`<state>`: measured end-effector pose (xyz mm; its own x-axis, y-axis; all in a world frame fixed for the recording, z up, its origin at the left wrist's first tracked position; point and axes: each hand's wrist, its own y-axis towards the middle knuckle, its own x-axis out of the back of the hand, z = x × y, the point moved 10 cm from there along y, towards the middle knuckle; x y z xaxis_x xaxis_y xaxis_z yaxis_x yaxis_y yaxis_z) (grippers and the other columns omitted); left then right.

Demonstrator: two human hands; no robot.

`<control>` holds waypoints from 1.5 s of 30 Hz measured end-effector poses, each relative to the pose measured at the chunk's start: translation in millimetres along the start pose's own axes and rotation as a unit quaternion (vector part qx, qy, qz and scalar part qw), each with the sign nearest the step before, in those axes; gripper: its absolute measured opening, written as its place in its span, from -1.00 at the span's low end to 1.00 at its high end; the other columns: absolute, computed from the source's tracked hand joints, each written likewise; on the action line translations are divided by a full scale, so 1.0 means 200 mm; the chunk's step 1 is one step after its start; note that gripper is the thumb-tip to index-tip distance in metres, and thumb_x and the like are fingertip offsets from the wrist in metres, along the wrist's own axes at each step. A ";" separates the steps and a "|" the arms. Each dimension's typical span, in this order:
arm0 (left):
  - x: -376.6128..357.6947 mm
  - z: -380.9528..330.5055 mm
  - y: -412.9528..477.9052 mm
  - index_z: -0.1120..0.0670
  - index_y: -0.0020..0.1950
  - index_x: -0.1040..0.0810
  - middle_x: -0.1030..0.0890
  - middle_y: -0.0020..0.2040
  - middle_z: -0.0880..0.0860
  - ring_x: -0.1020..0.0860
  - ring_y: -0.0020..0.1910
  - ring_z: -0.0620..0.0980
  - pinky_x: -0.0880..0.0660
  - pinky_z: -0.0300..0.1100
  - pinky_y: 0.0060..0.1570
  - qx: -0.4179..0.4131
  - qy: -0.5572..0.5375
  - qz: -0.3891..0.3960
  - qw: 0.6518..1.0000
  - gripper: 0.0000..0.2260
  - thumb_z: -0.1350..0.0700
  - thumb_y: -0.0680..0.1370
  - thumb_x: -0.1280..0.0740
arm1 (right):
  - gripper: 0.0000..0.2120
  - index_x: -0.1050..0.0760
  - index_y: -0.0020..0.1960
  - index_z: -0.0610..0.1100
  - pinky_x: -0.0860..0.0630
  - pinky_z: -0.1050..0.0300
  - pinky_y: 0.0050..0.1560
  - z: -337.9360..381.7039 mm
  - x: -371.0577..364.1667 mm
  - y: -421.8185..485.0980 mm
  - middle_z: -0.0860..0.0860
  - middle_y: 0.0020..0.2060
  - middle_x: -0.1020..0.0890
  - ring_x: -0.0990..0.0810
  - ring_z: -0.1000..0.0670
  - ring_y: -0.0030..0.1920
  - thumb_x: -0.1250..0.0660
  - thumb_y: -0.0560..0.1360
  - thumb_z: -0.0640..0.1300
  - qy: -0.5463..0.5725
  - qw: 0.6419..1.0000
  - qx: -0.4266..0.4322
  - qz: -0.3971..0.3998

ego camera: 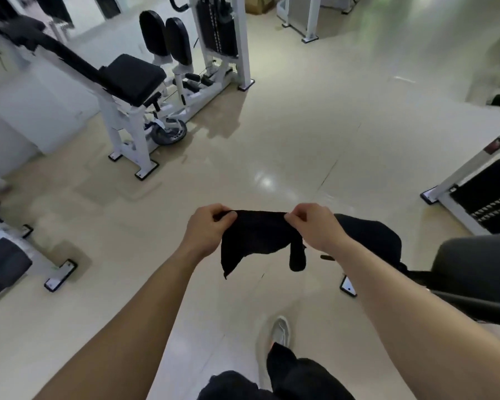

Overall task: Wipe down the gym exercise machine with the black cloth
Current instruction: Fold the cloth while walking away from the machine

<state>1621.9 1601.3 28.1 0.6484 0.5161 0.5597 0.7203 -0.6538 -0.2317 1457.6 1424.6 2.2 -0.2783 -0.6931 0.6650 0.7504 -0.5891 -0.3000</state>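
The black cloth (pixel 257 238) hangs stretched between both hands in front of me, over the floor. My left hand (pixel 207 226) pinches its upper left corner and my right hand (pixel 316 226) pinches its upper right corner. A white-framed gym machine (pixel 133 111) with a black padded seat and two black leg pads stands at the upper left, well away from the cloth. Another machine's black padded seat (pixel 370 238) lies just behind and to the right of my right hand.
Pale shiny floor (pixel 272 140) spreads through the middle. A weight-stack machine (pixel 485 192) stands at the right edge and another padded machine (pixel 6 264) at the left edge. My white shoe (pixel 280 332) and dark trouser leg show at the bottom.
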 end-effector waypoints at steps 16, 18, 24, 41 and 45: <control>-0.17 -0.62 1.80 0.01 0.02 -0.63 -0.63 -0.09 -0.11 -0.59 -0.05 -0.07 -0.46 -0.19 -0.02 -0.043 0.014 -0.002 0.999 -0.88 0.03 0.62 -0.32 | -0.75 -0.49 -0.27 0.06 -0.36 0.18 -0.23 -0.26 0.67 1.16 0.17 -0.45 -0.50 -0.48 0.10 -0.34 -0.40 0.51 0.13 0.062 0.992 -0.113 -0.014; -0.24 -0.74 2.01 -0.02 0.00 -0.64 -0.64 -0.10 -0.14 -0.59 -0.04 -0.08 -0.49 -0.17 0.01 -0.062 0.019 0.039 0.997 -0.90 0.03 0.61 -0.33 | -0.79 -0.52 -0.24 0.05 -0.36 0.18 -0.22 -0.34 0.77 1.26 0.16 -0.41 -0.52 -0.50 0.07 -0.29 -0.40 0.53 0.09 0.066 0.986 -0.150 -0.016; -0.47 -1.09 2.55 -0.06 -0.02 -0.62 -0.62 -0.10 -0.16 -0.58 -0.02 -0.09 -0.44 -0.19 0.00 -0.100 0.033 0.115 0.988 -0.91 0.02 0.61 -0.33 | -0.94 -0.54 -0.08 0.05 -0.39 0.23 -0.29 -0.54 1.09 1.44 0.06 -0.12 -0.63 -0.58 0.10 -0.18 -0.36 0.58 -0.02 0.063 0.959 -0.261 -0.091; -1.78 -1.99 3.34 -0.17 -0.15 -0.73 -0.73 -0.15 -0.12 -0.69 -0.06 -0.06 -0.63 0.10 0.07 -0.109 0.004 0.372 0.922 -0.85 -0.10 0.50 -0.36 | -0.81 -0.65 -0.06 -0.15 -0.49 0.21 -0.35 -1.05 2.01 2.40 0.00 -0.24 -0.70 -0.63 0.04 -0.35 -0.48 0.51 -0.02 0.401 0.815 -0.353 -0.224; -1.99 -2.29 3.47 -0.15 0.01 -0.73 -0.73 -0.10 -0.11 -0.68 -0.02 -0.08 -0.59 0.08 0.11 -0.170 0.008 0.415 0.894 -0.76 -0.15 0.50 -0.30 | -0.85 -0.64 0.04 -0.16 -0.57 0.14 -0.21 -1.10 2.33 2.66 -0.06 -0.15 -0.72 -0.70 0.01 -0.27 -0.46 0.53 -0.10 0.440 0.789 -0.344 -0.256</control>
<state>1749.9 688.2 9.2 0.9188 -0.2314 0.3196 -0.1257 -0.9394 -0.3188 1595.1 696.4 1.3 -0.9750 -0.1329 0.1782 -0.0147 -0.7614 -0.6481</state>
